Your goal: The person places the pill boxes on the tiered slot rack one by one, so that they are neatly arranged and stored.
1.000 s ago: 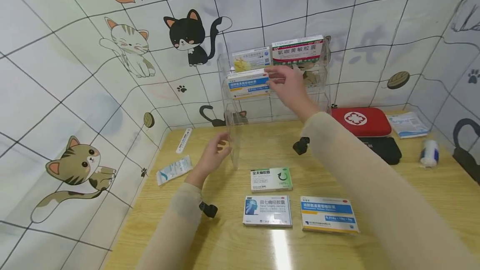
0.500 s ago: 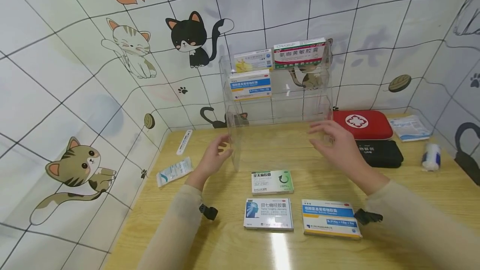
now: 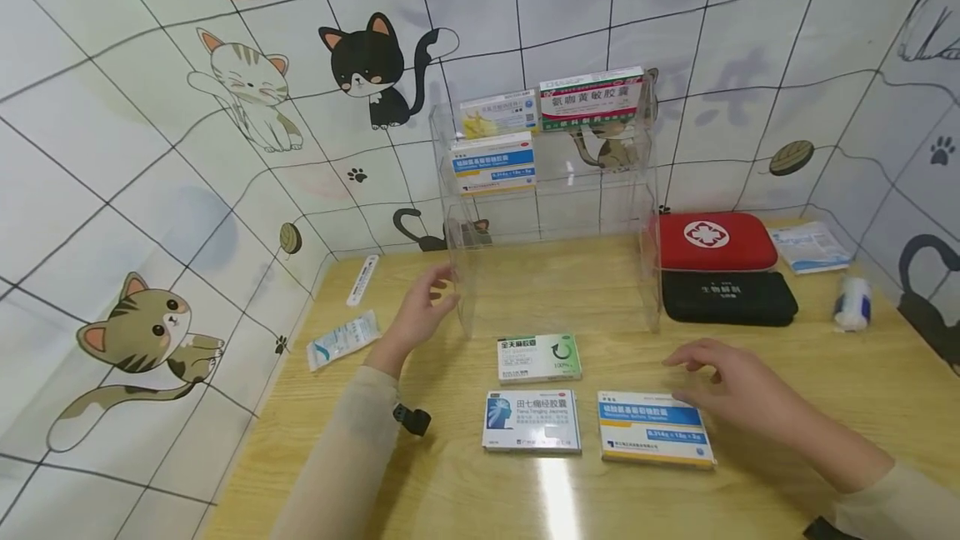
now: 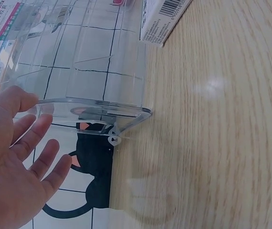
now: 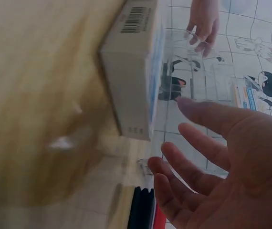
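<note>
Carton (image 3: 652, 432) white, blue-banded, orange-striped; right hand (image 3: 733, 388) relaxed just beside, left hand (image 3: 420, 312) relaxed.

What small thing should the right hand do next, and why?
Probably pinch the blue-and-white glucosamine capsule box lying on the table: the right hand is close by, holding nothing, and a matching box stands on the clear rack.
</note>
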Motion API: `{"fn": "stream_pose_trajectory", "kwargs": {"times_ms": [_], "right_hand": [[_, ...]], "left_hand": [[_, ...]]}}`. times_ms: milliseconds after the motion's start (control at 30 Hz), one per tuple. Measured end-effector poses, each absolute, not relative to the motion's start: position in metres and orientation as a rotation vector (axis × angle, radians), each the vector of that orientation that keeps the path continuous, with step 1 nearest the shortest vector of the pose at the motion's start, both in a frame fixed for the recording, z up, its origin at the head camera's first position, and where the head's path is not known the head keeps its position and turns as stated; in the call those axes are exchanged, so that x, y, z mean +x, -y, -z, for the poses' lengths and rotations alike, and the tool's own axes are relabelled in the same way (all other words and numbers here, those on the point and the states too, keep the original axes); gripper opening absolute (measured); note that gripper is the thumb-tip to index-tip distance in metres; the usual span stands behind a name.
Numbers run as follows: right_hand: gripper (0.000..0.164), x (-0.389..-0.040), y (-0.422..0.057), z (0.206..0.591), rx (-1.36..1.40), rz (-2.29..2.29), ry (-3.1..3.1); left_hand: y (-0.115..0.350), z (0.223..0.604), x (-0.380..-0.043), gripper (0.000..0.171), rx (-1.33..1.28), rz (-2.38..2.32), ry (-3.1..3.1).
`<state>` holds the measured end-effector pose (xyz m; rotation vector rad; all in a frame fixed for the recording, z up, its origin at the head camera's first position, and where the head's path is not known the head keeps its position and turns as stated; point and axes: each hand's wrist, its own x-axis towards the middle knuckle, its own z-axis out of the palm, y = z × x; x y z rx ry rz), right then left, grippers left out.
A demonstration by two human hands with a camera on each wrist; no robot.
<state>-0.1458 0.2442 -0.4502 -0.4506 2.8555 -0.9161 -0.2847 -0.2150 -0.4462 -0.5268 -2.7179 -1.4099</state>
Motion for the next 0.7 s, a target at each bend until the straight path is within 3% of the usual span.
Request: {"fn": "stream_pose_trajectory", "kwargs": {"times_ms": [300, 700], "right_hand": [[0.066, -0.127, -0.264, 0.472, -0.476, 0.818, -2.757], [0.065, -0.122, -0.266, 0.460, -0.348, 0.876, -2.719]], "left_hand": [[0.215, 0.446, -0.283, 0.051, -0.540, 1.444, 2.676], [0.214, 0.446, -0.283, 0.050, -0.529, 1.456, 2.680]]}}
